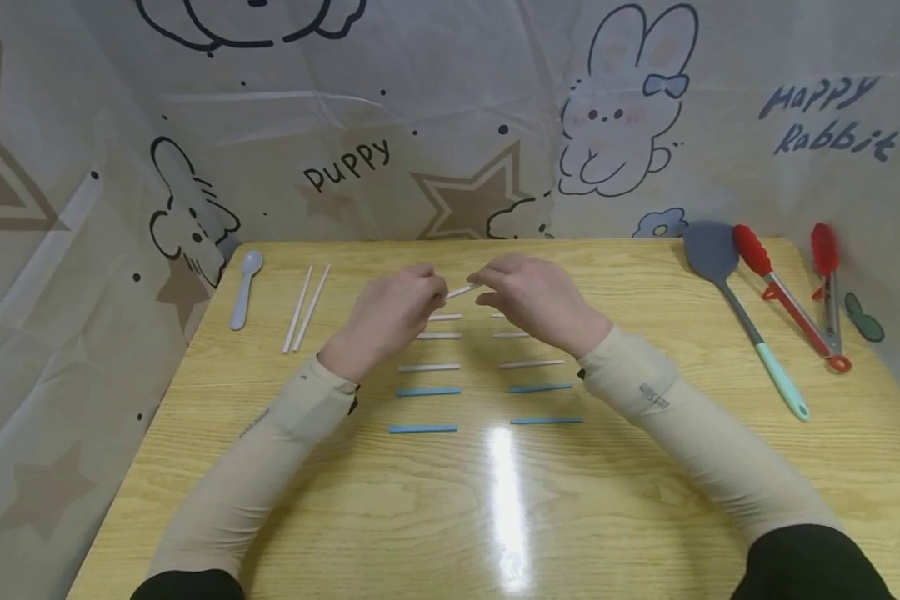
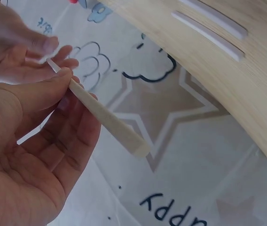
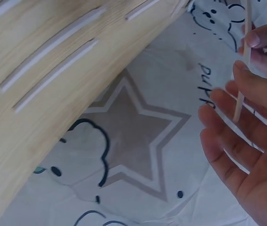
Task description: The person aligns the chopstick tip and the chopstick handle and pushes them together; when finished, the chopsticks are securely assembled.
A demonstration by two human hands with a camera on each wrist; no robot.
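Left hand (image 1: 397, 304): observed pinching a pale stick (image 2: 110, 117) between thumb and fingertips, raised over the far part of the table (image 1: 420, 517). Right hand (image 1: 536, 296): fingers parted and loosely curved about the stick's other end; from where I stand I cannot tell whether they touch it. Two columns of sticks lie mid-table, white sticks (image 1: 430, 367) toward the far edge, blue sticks (image 1: 423, 429) toward the near edge. At the table's left lie a spoon (image 1: 243, 292) and two slanting white sticks (image 1: 297, 308); along its right side, a spatula (image 1: 742, 312) and tongs (image 1: 795, 312).

Assessment: the step appears to be two-handed handling of the one stick. Advised: a light but definite left pinch, since so thin a piece could roll; the right thumb and a finger should meet squarely near its end before the left grip loosens. Wrists should stay raised; a dropped one could knock the columns out of line.
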